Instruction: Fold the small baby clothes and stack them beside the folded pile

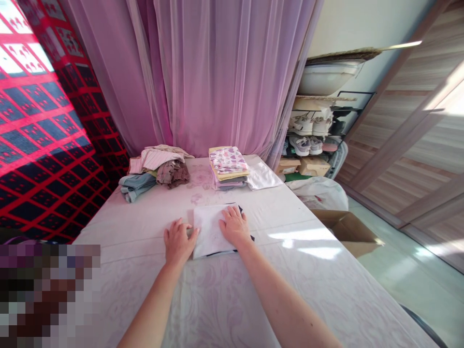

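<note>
A white folded garment (210,232) lies flat on the table in front of me, with dark edges showing along its right and lower sides. My right hand (235,226) rests flat on its right part, fingers stretched out. Beside its left edge is my left hand (179,240), fingers apart and thumb at the cloth's border. Behind the garment stands a neat stack of folded clothes (228,166), topped by a patterned purple and white piece. A white folded cloth (264,176) lies against the stack's right side.
A loose heap of clothes (163,162) sits at the back left, with blue-grey trousers (137,186) at its front. The table's cover (217,304) is pale and floral. A shoe rack (308,133) and an open cardboard box (348,232) stand right of the table. Purple curtains (224,72) hang behind.
</note>
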{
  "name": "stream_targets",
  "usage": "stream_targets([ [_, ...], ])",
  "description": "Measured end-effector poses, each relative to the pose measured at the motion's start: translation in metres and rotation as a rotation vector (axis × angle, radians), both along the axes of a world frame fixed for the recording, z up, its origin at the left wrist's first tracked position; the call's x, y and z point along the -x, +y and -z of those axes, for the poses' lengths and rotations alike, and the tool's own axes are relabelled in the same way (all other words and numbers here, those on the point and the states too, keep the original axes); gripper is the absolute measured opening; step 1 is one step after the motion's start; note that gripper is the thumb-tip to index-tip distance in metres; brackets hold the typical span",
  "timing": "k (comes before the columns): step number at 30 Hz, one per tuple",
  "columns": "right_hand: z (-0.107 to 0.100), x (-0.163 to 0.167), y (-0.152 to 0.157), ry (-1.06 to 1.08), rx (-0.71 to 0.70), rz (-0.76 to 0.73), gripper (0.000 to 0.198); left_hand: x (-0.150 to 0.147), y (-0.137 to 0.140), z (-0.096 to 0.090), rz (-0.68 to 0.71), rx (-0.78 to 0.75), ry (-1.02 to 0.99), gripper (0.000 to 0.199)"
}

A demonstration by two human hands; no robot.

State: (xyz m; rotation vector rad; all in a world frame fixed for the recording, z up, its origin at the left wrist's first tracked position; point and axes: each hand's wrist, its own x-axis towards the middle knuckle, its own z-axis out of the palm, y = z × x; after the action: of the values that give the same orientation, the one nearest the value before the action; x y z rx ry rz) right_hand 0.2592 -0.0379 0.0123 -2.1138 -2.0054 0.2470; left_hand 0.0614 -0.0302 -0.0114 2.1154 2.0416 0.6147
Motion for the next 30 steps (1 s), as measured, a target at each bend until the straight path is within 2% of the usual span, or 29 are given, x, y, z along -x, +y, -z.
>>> stream_targets([
  [11, 0.0, -0.001, 0.0, 0.008, -0.012, 0.0, 0.048, 0.0, -0.009, -0.009, 0.031, 0.021, 0.009, 0.027],
  [30, 0.0, -0.002, 0.001, 0.05, -0.025, 0.004, 0.045, 0.001, -0.01, -0.007, 0.047, -0.024, -0.014, 0.024],
])
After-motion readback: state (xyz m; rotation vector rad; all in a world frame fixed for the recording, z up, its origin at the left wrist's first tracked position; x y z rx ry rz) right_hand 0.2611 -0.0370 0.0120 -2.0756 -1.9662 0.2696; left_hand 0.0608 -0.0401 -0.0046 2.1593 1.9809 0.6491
